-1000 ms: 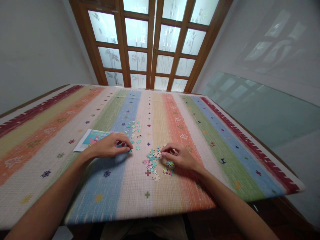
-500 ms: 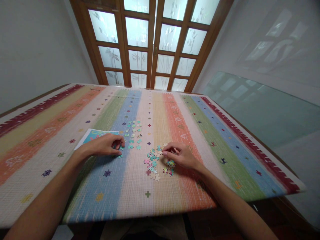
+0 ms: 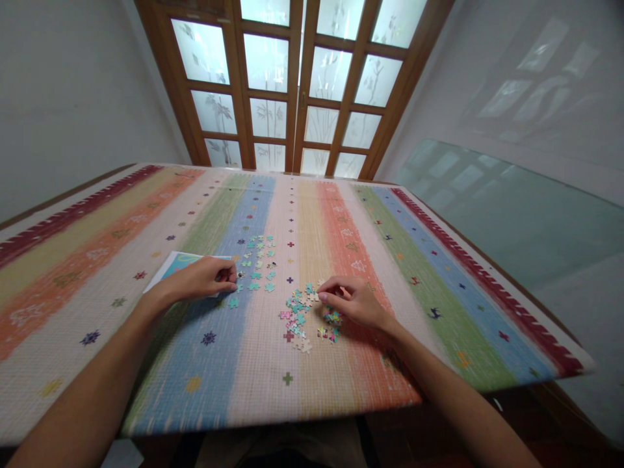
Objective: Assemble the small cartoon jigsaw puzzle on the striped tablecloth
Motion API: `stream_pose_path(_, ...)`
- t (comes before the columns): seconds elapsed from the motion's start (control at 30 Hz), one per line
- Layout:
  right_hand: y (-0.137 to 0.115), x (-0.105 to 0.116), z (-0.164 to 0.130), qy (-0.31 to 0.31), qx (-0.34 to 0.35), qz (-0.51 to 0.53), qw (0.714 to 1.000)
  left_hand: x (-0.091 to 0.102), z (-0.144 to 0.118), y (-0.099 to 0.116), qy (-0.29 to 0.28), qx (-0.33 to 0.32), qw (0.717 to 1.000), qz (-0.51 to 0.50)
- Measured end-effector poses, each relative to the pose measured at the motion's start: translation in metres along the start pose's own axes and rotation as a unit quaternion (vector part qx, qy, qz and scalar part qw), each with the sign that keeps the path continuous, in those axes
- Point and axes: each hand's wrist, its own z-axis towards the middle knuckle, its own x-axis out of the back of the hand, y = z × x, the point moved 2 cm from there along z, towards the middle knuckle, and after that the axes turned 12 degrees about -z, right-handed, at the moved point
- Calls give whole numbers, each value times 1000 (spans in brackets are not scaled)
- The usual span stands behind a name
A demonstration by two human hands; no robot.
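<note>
My left hand (image 3: 199, 278) rests on the striped mat, fingers curled, over the right edge of a small picture card (image 3: 168, 268); whether it pinches a piece is not visible. Just right of it lies a scatter of teal jigsaw pieces (image 3: 258, 260). My right hand (image 3: 351, 301) lies palm down, fingers bent, on a second pile of mixed pink, teal and white pieces (image 3: 305, 315), its fingertips touching pieces at the pile's right side.
The striped woven mat (image 3: 341, 221) covers the whole table. A wooden door with frosted glass panes (image 3: 292, 84) stands behind the far edge. A glass-topped surface (image 3: 511, 214) lies to the right. The near table edge runs just under my forearms.
My left hand has slid leftward from the teal pieces onto the picture card's edge. My right hand has shifted only slightly on its pile.
</note>
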Motion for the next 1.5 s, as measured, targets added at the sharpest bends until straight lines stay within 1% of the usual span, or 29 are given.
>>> stream_pose_path(0.1, 1, 1, 0, 0, -1, -1, 1000, 1, -2, -1, -10, -9, 1000, -12)
stream_pose_path(0.2, 2, 1, 0, 5, 1, -4, 1000, -1, -2, -2, -28, -6, 1000, -12)
stream_pose_path(0.3, 4, 2, 0, 14, 8, -10, 1000, -3, -1, -2, -26, -4, 1000, -2)
stream_pose_path(0.4, 5, 4, 1, 43, 17, -18, 999, -4, -1, 1, -20, -2, 1000, 0)
stream_pose_path(0.5, 8, 7, 2, 75, 14, -24, 997, -4, -1, 4, -30, 4, 1000, -6)
stream_pose_path(0.6, 11, 10, 3, 89, 6, -39, 995, -3, -2, 5, -36, 0, 999, -8)
stream_pose_path(0.7, 12, 10, 3, 66, 19, -72, 995, -2, -3, 5, -37, -13, 999, -8)
stream_pose_path(0.83, 6, 3, 2, -9, 86, -151, 985, -4, -2, 11, -18, -39, 999, -9)
stream_pose_path(0.93, 1, -5, -1, -54, 140, -202, 968, -14, 1, 25, 13, -76, 997, -13)
stream_pose_path(0.97, 0, -8, -2, -60, 155, -214, 963, -20, 2, 30, 24, -93, 995, -14)
stream_pose_path(1.07, 0, -10, -4, -66, 180, -230, 954, -41, 6, 47, 30, -145, 989, -25)
stream_pose_path(1.17, 1, -8, -4, -67, 168, -223, 958, -63, 10, 59, 25, -191, 981, -30)
stream_pose_path(1.27, 0, -5, -4, -71, 156, -212, 962, -80, 12, 65, 17, -230, 973, -33)
stream_pose_path(1.37, 1, -3, -5, -68, 152, -210, 963, -89, 14, 66, 15, -244, 969, -25)
stream_pose_path(1.5, 4, -3, -4, -72, 152, -215, 962, -95, 14, 65, 19, -254, 967, -7)
